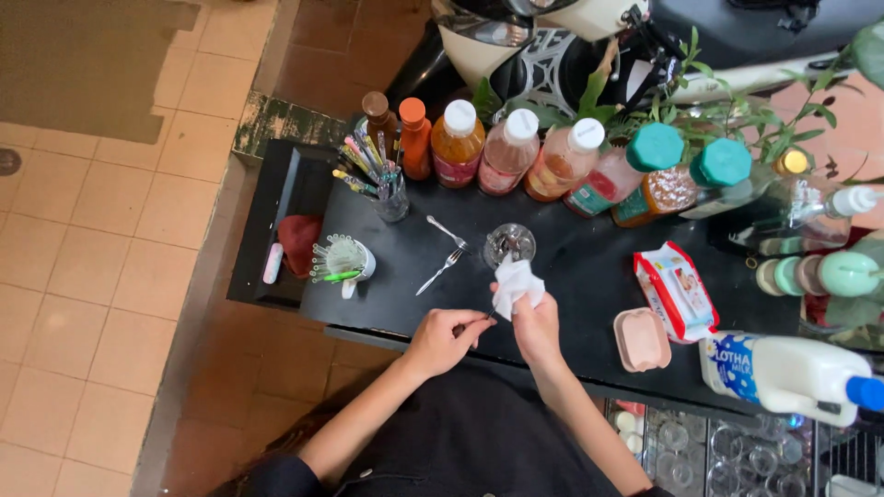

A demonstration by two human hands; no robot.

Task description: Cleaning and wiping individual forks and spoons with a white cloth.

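While the head camera looks straight down on a black counter [571, 267], the left hand [440, 339] is closed in a pinch on the handle end of a small metal utensil [479, 319], whose working end disappears into a white tissue [516, 283]. The right hand [537, 324] is clamped around that tissue, bunching it over the utensil just above the near edge of the counter. A clear glass [509, 244] stands just behind the tissue, with a fork [442, 270] and a spoon [446, 230] lying loose to its left. Capped bottles [512, 152] line the far edge, a cup of straws [348, 260] sits at the left, and a pink soap box [641, 339] and a wipes packet [675, 290] lie to the right. Wiping well, in my judgement, calls for a steady pinch on the handle while the tissue is squeezed and drawn along the metal, kept clear of the glass so it is not knocked.
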